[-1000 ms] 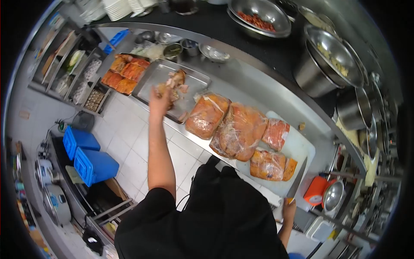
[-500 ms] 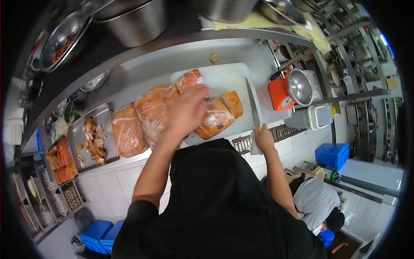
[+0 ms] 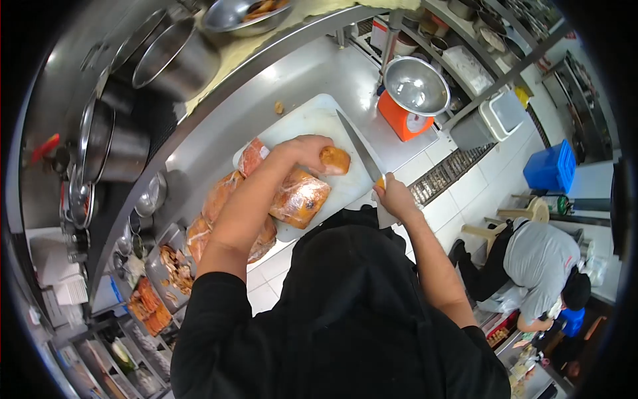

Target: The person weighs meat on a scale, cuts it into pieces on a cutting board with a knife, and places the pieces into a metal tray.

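My left hand (image 3: 311,150) is closed on a small block of orange-brown meat (image 3: 335,161) on the white cutting board (image 3: 325,110). In my right hand (image 3: 397,198) is the handle of a long knife (image 3: 359,144), its blade lying along the board's right edge. A white cloth (image 3: 385,216) hangs below that hand. Close to my left wrist sits a larger plastic-wrapped meat block (image 3: 300,198). More wrapped meat (image 3: 222,196) lies to the left, partly hidden under my left forearm, with a reddish piece (image 3: 252,156) behind it.
An orange scale (image 3: 404,118) with a steel bowl (image 3: 417,85) stands right of the board. Trays of meat scraps (image 3: 176,269) and orange-red slabs (image 3: 149,307) are at lower left. A shelf with steel pots (image 3: 176,60) overhangs the back. Another person (image 3: 541,256) bends over at right.
My left hand has come from above the wrapped meat to grip the small block, which now sits slightly apart from its larger neighbour. The knife stays in my right hand; my view has turned.
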Demonstrator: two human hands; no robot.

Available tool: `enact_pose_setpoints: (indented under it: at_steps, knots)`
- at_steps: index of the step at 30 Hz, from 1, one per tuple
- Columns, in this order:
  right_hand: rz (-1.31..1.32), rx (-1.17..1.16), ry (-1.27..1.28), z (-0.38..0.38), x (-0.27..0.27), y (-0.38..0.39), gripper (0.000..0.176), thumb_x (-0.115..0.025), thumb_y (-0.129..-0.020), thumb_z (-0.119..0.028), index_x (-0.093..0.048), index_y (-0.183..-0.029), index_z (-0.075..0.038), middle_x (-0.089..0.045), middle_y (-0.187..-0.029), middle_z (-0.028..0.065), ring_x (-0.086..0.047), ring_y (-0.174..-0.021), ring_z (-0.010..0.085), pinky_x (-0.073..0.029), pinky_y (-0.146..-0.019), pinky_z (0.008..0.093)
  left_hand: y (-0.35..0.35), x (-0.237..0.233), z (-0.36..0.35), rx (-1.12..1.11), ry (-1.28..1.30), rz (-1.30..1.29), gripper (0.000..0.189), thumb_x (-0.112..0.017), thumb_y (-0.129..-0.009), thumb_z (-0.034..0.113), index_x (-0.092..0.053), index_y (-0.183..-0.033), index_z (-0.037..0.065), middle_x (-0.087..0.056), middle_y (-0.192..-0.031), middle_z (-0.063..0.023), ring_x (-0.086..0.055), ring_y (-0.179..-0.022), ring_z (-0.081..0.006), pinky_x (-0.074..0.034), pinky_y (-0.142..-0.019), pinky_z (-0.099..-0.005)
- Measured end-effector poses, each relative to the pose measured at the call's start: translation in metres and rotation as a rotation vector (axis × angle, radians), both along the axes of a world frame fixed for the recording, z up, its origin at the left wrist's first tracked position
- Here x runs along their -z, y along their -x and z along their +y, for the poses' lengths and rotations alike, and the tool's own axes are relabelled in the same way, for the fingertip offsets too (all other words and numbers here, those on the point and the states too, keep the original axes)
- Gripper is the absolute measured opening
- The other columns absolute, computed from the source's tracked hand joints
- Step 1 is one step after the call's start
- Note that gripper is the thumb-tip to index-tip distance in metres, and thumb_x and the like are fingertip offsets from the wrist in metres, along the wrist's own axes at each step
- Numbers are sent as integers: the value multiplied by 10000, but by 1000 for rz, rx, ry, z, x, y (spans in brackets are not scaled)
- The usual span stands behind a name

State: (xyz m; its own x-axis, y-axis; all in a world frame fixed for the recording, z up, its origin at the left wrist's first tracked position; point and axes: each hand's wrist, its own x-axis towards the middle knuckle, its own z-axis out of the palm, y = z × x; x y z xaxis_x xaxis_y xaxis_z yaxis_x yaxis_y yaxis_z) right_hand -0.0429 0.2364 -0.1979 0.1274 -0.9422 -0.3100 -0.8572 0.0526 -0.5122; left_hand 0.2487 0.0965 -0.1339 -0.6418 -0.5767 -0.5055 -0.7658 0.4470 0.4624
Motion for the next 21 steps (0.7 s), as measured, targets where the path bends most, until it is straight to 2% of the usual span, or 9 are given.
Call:
enact_pose_setpoints:
  at_steps: [2, 5, 8, 11, 14, 15, 19, 21]
  knots:
    - [-29, 0, -48, -5, -1, 6, 502, -682, -983, -353, -544, -1169, 93, -715, -940, 323, -711, -916, 487, -573, -815, 538, -9, 30, -15, -194, -158, 153, 628, -850, -788, 387, -630, -1279, 63, -686, -1191, -159, -667, -1093, -301, -537, -956, -403]
    - [-64, -16, -80, -9, -3, 14, 511, -682, -983, -364, -551, -1167, 94, -715, -957, 327, -708, -940, 486, -565, -838, 539, -8, 34, -15, -525, -415, 314, 642, -830, -795, 353, -600, -1288, 11, -681, -1157, -182, -673, -1030, -280, -549, -901, -378]
    - [-86, -43, -93, -15, -5, 18, 517, -679, -985, -368, -553, -1175, 95, -717, -963, 325, -707, -952, 485, -561, -846, 540, -10, 49, -12, -604, -383, 402, 657, -822, -799, 326, -576, -1330, 26, -689, -1136, -180, -686, -1006, -286, -560, -859, -380]
    - [-95, -66, -111, -19, -3, 21, 515, -679, -985, -363, -552, -1184, 94, -718, -969, 323, -707, -954, 484, -561, -845, 538, -1, 45, 5, -569, 14, 400, 664, -842, -780, 287, -574, -1343, 59, -653, -1185, -161, -646, -1090, -307, -522, -953, -420]
    - [-92, -66, -110, -19, -6, 21, 503, -681, -984, -353, -551, -1182, 90, -719, -971, 321, -708, -947, 482, -563, -842, 536, 33, 4, 50, -385, 705, 60, 751, -889, -745, 294, -541, -1376, 81, -595, -1253, -125, -553, -1220, -284, -419, -1074, -435]
    - [-87, -64, -106, -18, -7, 20, 497, -682, -984, -349, -550, -1180, 88, -720, -972, 320, -709, -944, 481, -563, -841, 535, 33, 9, 61, -357, 668, 78, 781, -914, -706, 318, -546, -1364, 115, -543, -1305, -140, -482, -1281, -343, -360, -1108, -500]
    - [-59, -67, -76, -13, -9, 16, 457, -672, -990, -327, -544, -1164, 75, -721, -945, 306, -713, -922, 474, -568, -824, 536, 33, 0, 83, -370, 563, 0, 783, -903, -738, 389, -546, -1371, 96, -557, -1318, -132, -505, -1279, -332, -388, -1109, -483]
    - [-25, -88, -62, -10, -16, 14, 434, -660, -996, -314, -541, -1163, 69, -722, -921, 296, -717, -893, 468, -572, -802, 540, 29, 13, 82, -453, 609, 140, 747, -888, -758, 393, -556, -1354, 90, -560, -1331, -142, -521, -1284, -347, -402, -1102, -484]
